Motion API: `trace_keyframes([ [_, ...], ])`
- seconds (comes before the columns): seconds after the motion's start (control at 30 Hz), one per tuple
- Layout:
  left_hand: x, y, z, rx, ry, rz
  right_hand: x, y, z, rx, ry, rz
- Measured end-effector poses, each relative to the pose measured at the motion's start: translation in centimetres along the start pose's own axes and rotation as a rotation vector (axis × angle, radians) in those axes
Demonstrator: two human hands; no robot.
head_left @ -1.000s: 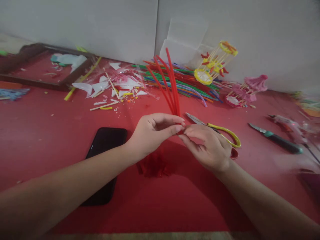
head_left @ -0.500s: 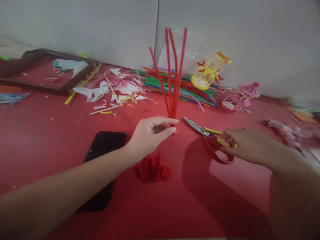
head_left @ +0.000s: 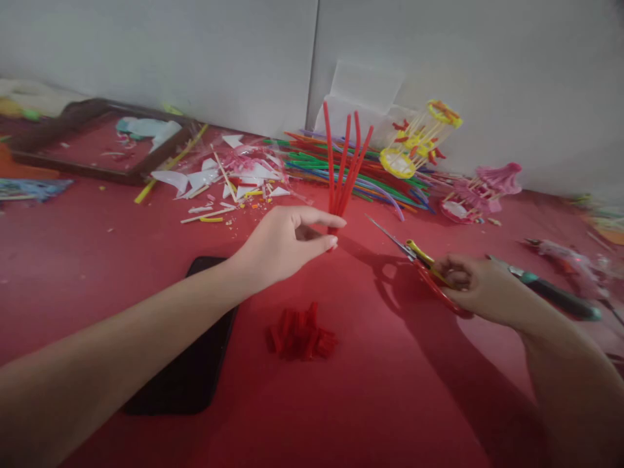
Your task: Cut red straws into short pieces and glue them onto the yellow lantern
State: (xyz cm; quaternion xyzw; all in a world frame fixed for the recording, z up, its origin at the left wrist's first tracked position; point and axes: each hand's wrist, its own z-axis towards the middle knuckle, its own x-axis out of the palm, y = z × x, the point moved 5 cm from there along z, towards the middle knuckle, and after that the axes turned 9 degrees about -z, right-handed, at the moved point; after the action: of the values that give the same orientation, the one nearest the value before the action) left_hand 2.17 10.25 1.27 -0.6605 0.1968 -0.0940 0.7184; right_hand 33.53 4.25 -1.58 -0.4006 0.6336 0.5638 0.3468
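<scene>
Between thumb and fingers, my left hand (head_left: 287,244) pinches a bunch of red pipe cleaners (head_left: 336,175) near their lower ends. The stems fan out upward, their tops at uneven heights. To the right, my right hand (head_left: 468,279) is closed around the handles of scissors (head_left: 407,250) with red and yellow grips. Their blades point up and left, a short way from the bunch and not touching it. A small pile of short red pipe cleaner pieces (head_left: 302,331) lies on the table below my left hand.
A black phone (head_left: 180,370) lies under my left forearm. Behind are loose coloured pipe cleaners (head_left: 361,172), white scraps (head_left: 202,175), a dark frame (head_left: 88,166), a yellow stick model (head_left: 414,140) and a pink one (head_left: 480,192). Pliers (head_left: 550,289) and a glue gun (head_left: 565,257) lie at right.
The red pipe cleaners have come down and lean more to the right. The scissors have shifted slightly right and turned, their blades now seen edge-on. The pliers have come into sight beside my right hand.
</scene>
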Motion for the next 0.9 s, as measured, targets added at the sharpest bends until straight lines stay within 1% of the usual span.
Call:
trace_keyframes([
  [0.03, -0.3, -0.3, 0.2, 0.017, -0.013, 0.022, 0.7, 0.4, -0.3, 0.067, 0.134, 0.096],
  [0.1, -0.9, -0.7, 0.4, 0.038, -0.032, 0.052, 1.5, 1.9, -0.8, 0.084, 0.310, 0.222],
  [0.13, -1.1, -0.7, 0.5, 0.042, -0.035, 0.057, 1.7, 2.6, -0.9, 0.096, 0.358, 0.244],
  [0.2, -1.3, -0.3, 0.7, 0.037, -0.017, 0.055, 1.8, 3.5, -1.2, 0.096, 0.412, 0.268],
  [0.27, -1.4, 0.2, 0.9, 0.028, 0.020, 0.043, 1.8, 3.8, -1.4, 0.063, 0.420, 0.287],
  [0.37, -1.4, 0.4, 0.9, 0.023, 0.083, 0.034, 1.9, 3.5, -1.8, 0.012, 0.393, 0.305],
  [0.47, -1.0, 0.2, 0.8, 0.034, 0.140, 0.047, 2.3, 3.3, -2.1, 0.036, 0.419, 0.272],
  [0.6, -0.6, -0.2, 0.7, 0.055, 0.185, 0.043, 2.7, 3.5, -2.0, 0.087, 0.438, 0.234],
  [0.77, -0.1, 0.2, 0.6, 0.044, 0.259, -0.016, 3.0, 3.8, -1.9, 0.066, 0.453, 0.282],
  [0.9, 0.1, 0.4, 0.5, 0.019, 0.294, -0.026, 3.1, 3.9, -1.9, 0.076, 0.454, 0.299],
])
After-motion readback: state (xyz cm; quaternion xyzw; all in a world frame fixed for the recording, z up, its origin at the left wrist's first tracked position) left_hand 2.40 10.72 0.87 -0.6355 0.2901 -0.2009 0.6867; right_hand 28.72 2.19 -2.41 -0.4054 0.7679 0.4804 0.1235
